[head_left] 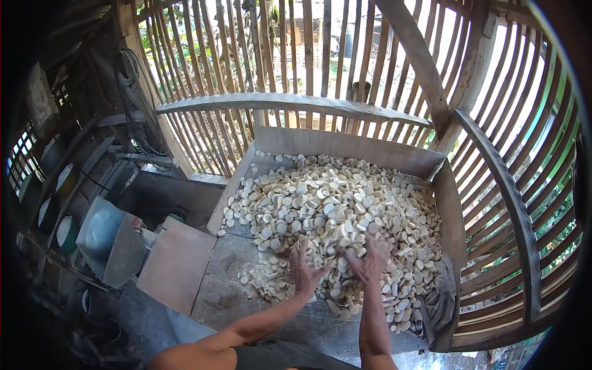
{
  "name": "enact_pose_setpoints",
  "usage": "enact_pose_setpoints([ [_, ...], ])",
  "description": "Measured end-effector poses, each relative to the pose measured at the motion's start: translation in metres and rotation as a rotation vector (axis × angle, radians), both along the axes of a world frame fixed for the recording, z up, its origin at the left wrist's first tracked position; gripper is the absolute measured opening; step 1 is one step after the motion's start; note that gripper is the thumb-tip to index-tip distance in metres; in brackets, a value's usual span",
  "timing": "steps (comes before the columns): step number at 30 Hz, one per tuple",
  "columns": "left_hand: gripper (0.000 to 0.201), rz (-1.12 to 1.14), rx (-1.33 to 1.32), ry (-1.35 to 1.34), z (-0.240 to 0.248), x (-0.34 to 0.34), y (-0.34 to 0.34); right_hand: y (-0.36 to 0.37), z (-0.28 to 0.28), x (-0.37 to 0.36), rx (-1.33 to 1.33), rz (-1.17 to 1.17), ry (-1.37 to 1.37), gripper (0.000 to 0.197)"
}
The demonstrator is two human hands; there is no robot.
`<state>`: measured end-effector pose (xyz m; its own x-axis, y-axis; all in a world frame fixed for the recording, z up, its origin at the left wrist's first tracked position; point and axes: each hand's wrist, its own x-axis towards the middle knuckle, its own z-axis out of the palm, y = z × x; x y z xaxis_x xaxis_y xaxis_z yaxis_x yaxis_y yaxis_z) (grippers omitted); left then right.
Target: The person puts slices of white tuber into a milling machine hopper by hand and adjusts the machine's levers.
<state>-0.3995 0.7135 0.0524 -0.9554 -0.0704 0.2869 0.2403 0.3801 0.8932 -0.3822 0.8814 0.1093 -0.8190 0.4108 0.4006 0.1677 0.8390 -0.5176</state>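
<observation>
A large heap of pale, round, flat discs (314, 191), cream to light grey, lies in a wooden bin with raised boards. What the discs are made of, I cannot tell. My left hand (303, 269) rests at the heap's near edge, fingers spread and thumb reaching toward the right. Beside it my right hand (370, 259) has its fingers apart and partly sunk among the discs. Both palms face the pile, with loose discs between the two hands. Neither hand is closed round a disc. Broken bits and crumbs (265, 277) lie to the left of my left hand.
Boards (345, 145) wall the bin at the back and right. A grey cloth (441, 299) lies at its right front. To the left are a flat reddish-brown panel (176, 265), a pale bluish container (102, 228) and hanging coiled cables (132, 92). Wooden slats (308, 55) enclose the space.
</observation>
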Motion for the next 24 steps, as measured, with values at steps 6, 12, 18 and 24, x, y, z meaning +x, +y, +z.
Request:
enact_pose_setpoints([
  [6,0.090,0.006,0.126,0.057,-0.018,-0.001,-0.008,-0.033,-0.019,0.008,0.100,0.134,-0.024,0.066],
  [12,0.072,0.006,0.118,0.030,-0.006,0.001,-0.026,-0.069,0.004,0.021,-0.093,0.304,-0.096,0.070],
  [18,0.074,-0.015,0.142,-0.041,-0.006,0.006,-0.037,-0.050,-0.006,0.092,0.021,0.206,-0.107,0.098],
  [24,0.071,0.055,0.010,-0.038,-0.006,0.005,-0.025,-0.069,-0.046,0.136,0.144,0.005,-0.101,0.120],
])
